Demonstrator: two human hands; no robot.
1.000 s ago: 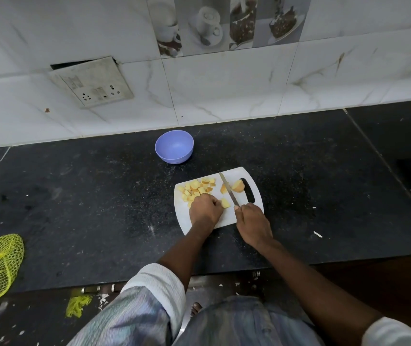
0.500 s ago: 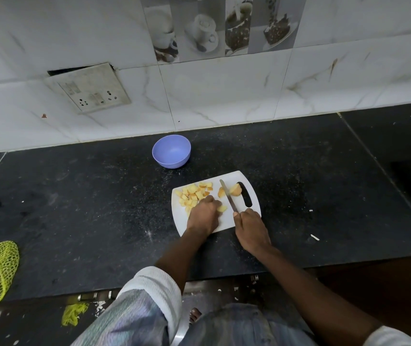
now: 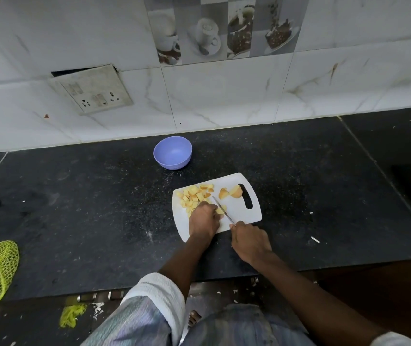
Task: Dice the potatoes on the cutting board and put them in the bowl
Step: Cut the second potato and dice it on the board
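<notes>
Now right hand point(image 3: 249, 242) grips knife point(image 3: 221, 211), fingers curled.

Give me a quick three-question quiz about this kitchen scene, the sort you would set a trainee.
1. True or false: the purple bowl already holds potato cubes.
2. Which hand grips the knife? A) left hand B) right hand
3. Fill in: two larger uncut potato pieces lie beside the white cutting board's ______ slot.

Key
1. False: the bowl looks empty; the diced potato pile is on the board.
2. B: the left hand holds a potato piece against the blade.
3. handle
</notes>
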